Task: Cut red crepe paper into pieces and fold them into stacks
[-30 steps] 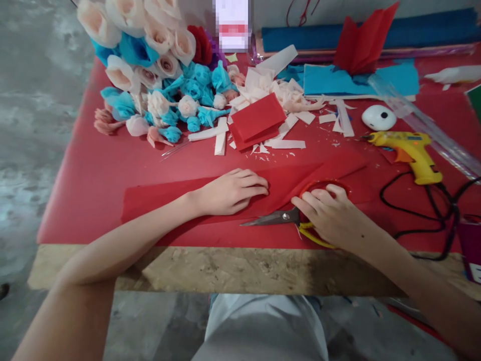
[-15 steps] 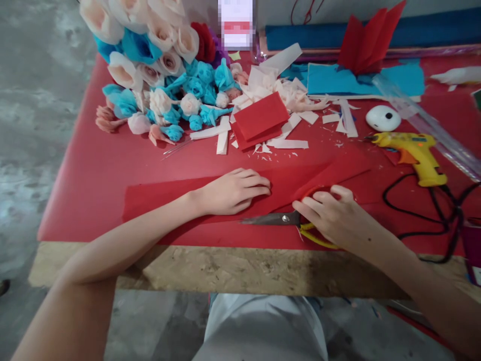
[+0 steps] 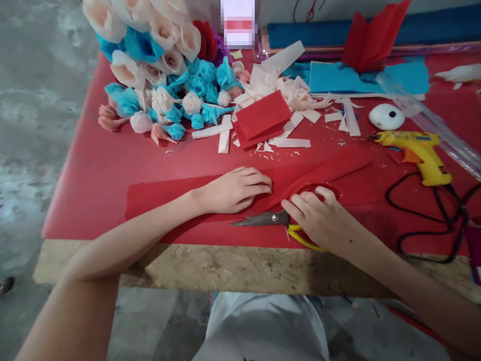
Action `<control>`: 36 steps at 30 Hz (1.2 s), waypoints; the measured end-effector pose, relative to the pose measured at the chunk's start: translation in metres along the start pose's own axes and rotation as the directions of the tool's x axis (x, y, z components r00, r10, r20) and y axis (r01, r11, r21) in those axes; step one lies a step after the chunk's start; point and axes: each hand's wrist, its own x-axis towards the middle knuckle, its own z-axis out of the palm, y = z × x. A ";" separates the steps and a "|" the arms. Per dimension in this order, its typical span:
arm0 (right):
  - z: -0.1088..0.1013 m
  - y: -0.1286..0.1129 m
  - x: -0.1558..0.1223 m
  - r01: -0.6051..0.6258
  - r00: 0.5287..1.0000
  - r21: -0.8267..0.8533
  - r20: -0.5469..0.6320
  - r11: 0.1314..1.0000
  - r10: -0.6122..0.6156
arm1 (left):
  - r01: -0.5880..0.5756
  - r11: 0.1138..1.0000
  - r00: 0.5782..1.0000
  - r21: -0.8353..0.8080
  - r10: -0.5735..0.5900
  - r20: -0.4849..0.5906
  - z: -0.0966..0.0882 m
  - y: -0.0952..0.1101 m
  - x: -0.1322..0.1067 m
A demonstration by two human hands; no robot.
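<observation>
A long strip of red crepe paper [image 3: 169, 193] lies along the front of the table, its right part folded over at a slant. My left hand [image 3: 240, 189] rests flat on the strip, fingers stretched out and pressing it down. In my right hand [image 3: 313, 213] is a pair of scissors [image 3: 268, 219], its handles yellow and red. The dark blades point left along the near edge of the paper and look closed. My right fingers wrap around the handles and touch the folded part; part of the handles is hidden under them.
A yellow glue gun [image 3: 424, 150] with a black cord lies at the right, near a white egg-shaped object [image 3: 387, 117]. Behind are paper flowers [image 3: 199, 80], pale paper scraps [image 3: 278, 85], folded red paper [image 3: 263, 118] and blue paper sheets [image 3: 345, 80].
My right hand has slid left with the scissors, and the folded part of the red paper has shifted left with it. My left hand stays in place on the strip.
</observation>
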 end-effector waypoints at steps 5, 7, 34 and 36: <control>0.001 0.005 0.002 0.059 0.997 0.047 -0.058 0.997 -0.057 | 0.004 1.000 1.000 -0.010 -0.004 -0.003 0.000 0.000 0.000; 0.003 0.007 0.001 0.101 0.991 0.051 -0.095 0.994 -0.096 | 0.002 1.000 1.000 -0.012 -0.003 -0.005 0.000 0.000 -0.001; 0.011 0.028 -0.035 0.107 0.994 0.125 -0.027 0.986 -0.105 | 0.087 0.989 0.992 -0.122 -0.075 0.100 -0.041 0.015 -0.005; 0.010 0.028 -0.035 0.114 0.993 0.136 -0.018 0.984 -0.113 | 0.104 0.992 0.990 -0.071 -0.097 0.098 -0.035 0.017 -0.003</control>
